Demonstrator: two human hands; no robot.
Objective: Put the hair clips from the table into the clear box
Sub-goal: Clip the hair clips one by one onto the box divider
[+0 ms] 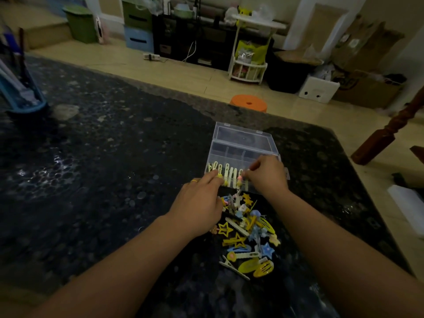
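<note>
Over the clear box (243,148), both hands work: right hand (267,176) pinches a small clip; left hand (197,207), fingers extended, steadies the row. Next, more from the desk pile (249,239).

Clip pile (249,235) on table (114,157), before box (243,152).

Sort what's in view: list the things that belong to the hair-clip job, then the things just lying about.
Job: clear box; row of clips in the box; pile of hair clips on the table; left hand; right hand.

Lying about: orange stool; blue basket; white shelf rack.
</note>
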